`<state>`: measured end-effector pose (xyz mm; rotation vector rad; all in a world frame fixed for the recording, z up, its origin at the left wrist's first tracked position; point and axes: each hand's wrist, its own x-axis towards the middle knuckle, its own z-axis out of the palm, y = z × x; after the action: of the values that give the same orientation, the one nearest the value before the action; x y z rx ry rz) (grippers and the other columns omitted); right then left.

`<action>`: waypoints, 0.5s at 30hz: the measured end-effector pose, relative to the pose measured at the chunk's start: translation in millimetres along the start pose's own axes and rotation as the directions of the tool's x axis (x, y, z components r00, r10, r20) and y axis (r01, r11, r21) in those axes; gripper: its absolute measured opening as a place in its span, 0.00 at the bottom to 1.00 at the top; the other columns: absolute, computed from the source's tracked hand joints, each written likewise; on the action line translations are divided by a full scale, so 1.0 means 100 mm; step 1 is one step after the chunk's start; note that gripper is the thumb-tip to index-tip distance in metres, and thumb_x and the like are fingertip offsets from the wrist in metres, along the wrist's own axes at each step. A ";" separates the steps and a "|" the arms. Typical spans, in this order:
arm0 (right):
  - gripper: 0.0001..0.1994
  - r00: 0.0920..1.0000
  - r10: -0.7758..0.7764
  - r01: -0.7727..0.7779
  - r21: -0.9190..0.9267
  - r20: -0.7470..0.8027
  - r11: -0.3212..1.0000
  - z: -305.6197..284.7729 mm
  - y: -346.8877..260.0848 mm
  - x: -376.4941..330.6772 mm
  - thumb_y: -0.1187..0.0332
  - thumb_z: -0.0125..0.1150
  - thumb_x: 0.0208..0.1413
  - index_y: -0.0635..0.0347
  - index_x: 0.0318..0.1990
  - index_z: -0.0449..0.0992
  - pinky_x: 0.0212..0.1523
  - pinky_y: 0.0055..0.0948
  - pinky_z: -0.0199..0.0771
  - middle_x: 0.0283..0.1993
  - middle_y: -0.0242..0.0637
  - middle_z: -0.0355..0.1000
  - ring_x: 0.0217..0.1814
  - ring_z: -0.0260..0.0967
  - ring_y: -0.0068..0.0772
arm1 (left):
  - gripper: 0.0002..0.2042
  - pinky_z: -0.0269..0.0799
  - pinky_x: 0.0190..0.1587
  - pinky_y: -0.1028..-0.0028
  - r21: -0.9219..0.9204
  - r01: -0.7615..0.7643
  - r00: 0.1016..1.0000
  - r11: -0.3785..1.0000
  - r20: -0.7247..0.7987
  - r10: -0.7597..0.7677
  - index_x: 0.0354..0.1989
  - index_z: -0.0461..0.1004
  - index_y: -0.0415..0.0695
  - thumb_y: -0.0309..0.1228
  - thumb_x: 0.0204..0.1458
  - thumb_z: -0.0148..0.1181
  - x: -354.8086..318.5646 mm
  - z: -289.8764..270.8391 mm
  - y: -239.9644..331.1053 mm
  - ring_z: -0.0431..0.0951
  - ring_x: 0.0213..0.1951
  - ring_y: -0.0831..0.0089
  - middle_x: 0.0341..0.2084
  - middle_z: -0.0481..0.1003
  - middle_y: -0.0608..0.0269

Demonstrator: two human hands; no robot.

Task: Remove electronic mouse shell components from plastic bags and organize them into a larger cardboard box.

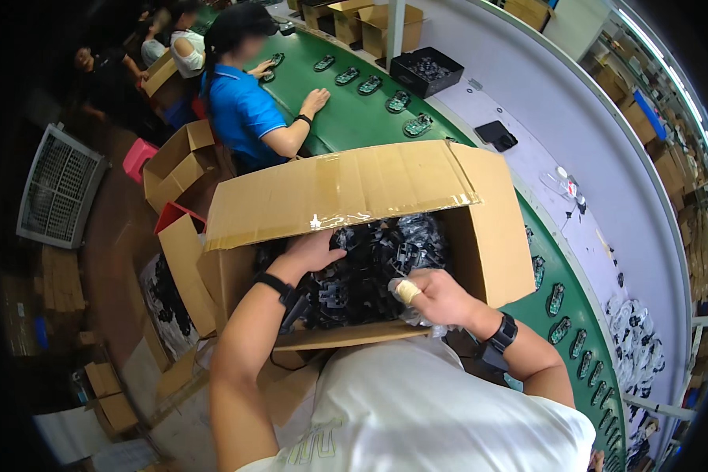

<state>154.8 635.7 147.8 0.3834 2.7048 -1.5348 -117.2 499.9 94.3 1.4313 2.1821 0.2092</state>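
An open cardboard box point(492, 244) stands in front of me, filled with black plastic parts point(370, 259) in a clear plastic liner. My left hand point(313, 250) reaches in under the raised far flap point(338, 193) and rests on the parts, fingers partly curled. My right hand point(436, 295), with a taped fingertip and a black wristband, lies at the box's near right side and grips the clear liner point(417, 316). Whether my left hand holds a part is hidden.
A green conveyor belt point(354, 118) curves from top to lower right, carrying several circuit-board assemblies point(418, 125). A person in a blue shirt point(244, 110) works at it. Other cardboard boxes point(177, 161) stand at the left, a black tray point(426, 69) beyond the belt.
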 end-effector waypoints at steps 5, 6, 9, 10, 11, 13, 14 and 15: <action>0.13 0.956 -0.127 0.147 0.057 -0.263 0.988 0.20 0.12 -0.13 0.82 0.52 0.50 0.61 0.39 0.80 0.48 0.40 0.77 0.47 0.50 0.75 0.48 0.74 0.52 | 0.31 0.62 0.66 0.60 0.148 -0.026 0.999 0.989 0.049 0.019 0.63 0.70 0.44 0.44 0.50 0.67 0.37 0.40 -0.14 0.68 0.64 0.49 0.62 0.69 0.45; 0.16 0.948 -0.195 0.207 0.024 -0.251 0.978 0.19 0.12 -0.16 0.85 0.51 0.47 0.61 0.41 0.80 0.50 0.41 0.77 0.50 0.51 0.74 0.50 0.74 0.52 | 0.31 0.62 0.66 0.60 0.074 -0.027 0.997 0.997 0.068 0.022 0.62 0.69 0.43 0.41 0.50 0.67 0.41 0.40 -0.20 0.68 0.63 0.49 0.61 0.69 0.44; 0.17 0.930 -0.319 0.318 -0.040 -0.181 0.947 0.21 0.26 -0.25 0.82 0.51 0.49 0.61 0.45 0.79 0.51 0.45 0.76 0.50 0.50 0.75 0.50 0.74 0.53 | 0.30 0.64 0.64 0.60 -0.012 -0.032 0.999 0.999 -0.005 0.032 0.61 0.68 0.39 0.34 0.48 0.68 0.39 0.48 -0.41 0.71 0.60 0.50 0.56 0.72 0.43; 0.15 0.961 -0.273 0.273 0.001 0.048 0.962 0.17 0.25 -0.26 0.78 0.52 0.52 0.61 0.46 0.79 0.50 0.46 0.76 0.48 0.49 0.76 0.49 0.75 0.53 | 0.30 0.64 0.64 0.61 -0.095 -0.029 0.999 0.995 -0.035 0.026 0.61 0.67 0.38 0.33 0.49 0.67 0.37 0.47 -0.48 0.71 0.60 0.51 0.56 0.72 0.43; 0.13 0.934 -0.223 0.224 0.029 0.279 0.974 0.14 0.22 -0.24 0.74 0.54 0.54 0.62 0.46 0.78 0.49 0.47 0.76 0.46 0.49 0.76 0.47 0.75 0.54 | 0.29 0.64 0.64 0.63 -0.179 -0.025 0.998 0.983 -0.066 0.014 0.61 0.67 0.37 0.33 0.50 0.66 0.32 0.45 -0.54 0.71 0.60 0.53 0.56 0.72 0.44; 0.12 0.940 -0.121 0.128 -0.002 0.319 0.992 0.09 0.15 -0.30 0.67 0.54 0.58 0.62 0.45 0.78 0.46 0.47 0.76 0.43 0.49 0.77 0.43 0.76 0.55 | 0.28 0.67 0.60 0.65 -0.211 -0.121 0.979 0.970 -0.186 0.082 0.61 0.66 0.36 0.30 0.52 0.64 0.22 0.45 -0.56 0.74 0.56 0.60 0.54 0.73 0.47; 0.11 0.933 -0.114 0.147 -0.072 0.343 0.987 0.05 0.18 -0.34 0.66 0.55 0.58 0.62 0.44 0.77 0.45 0.48 0.76 0.42 0.49 0.77 0.43 0.76 0.56 | 0.27 0.68 0.58 0.67 -0.381 -0.118 0.987 0.917 -0.146 0.066 0.61 0.66 0.35 0.29 0.53 0.63 0.14 0.27 -0.35 0.75 0.53 0.63 0.53 0.74 0.49; 0.10 0.919 -0.116 0.180 -0.140 0.376 0.974 0.03 0.19 -0.36 0.65 0.56 0.59 0.62 0.42 0.76 0.44 0.48 0.76 0.41 0.50 0.77 0.42 0.76 0.57 | 0.26 0.70 0.55 0.68 -0.537 -0.096 0.993 0.838 -0.110 0.044 0.61 0.65 0.34 0.28 0.53 0.61 0.01 0.11 -0.18 0.75 0.50 0.66 0.51 0.75 0.51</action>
<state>193.5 635.3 135.2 -0.1081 2.5833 -1.2347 -126.9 491.9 77.7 1.1841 1.9153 0.8652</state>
